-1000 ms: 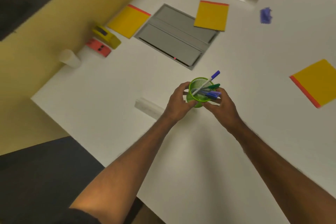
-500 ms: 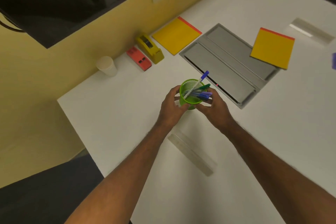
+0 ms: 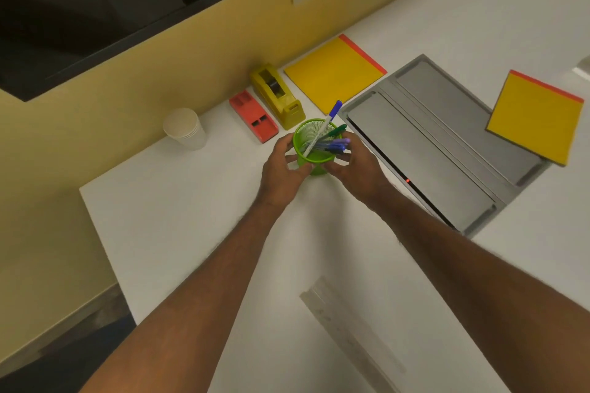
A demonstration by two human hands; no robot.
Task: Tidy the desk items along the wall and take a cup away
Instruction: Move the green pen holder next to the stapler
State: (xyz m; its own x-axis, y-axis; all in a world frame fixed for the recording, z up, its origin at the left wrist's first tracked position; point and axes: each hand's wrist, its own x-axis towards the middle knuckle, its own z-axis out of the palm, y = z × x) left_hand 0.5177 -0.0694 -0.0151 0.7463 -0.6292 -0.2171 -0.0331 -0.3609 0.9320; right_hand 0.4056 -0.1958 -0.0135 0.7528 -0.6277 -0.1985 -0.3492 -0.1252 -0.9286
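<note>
Both hands have carried the green mesh pen holder (image 3: 311,150) closer to the wall, now just short of the red stapler (image 3: 253,115) and yellow tape dispenser (image 3: 277,96); likely being set into the wall row. Paper cup (image 3: 184,128), smooth and tapered, stands well left of the left hand (image 3: 282,169), by the wall, not yet taken. Left hand fingers curl round the holder's side; right hand (image 3: 356,166) grips the opposite side. Plastic pens (image 3: 332,143) lean right inside. Beyond right hand: flat yellow notepad (image 3: 335,72), grey metal hatch (image 3: 440,143) in the white bench (image 3: 191,217).
</note>
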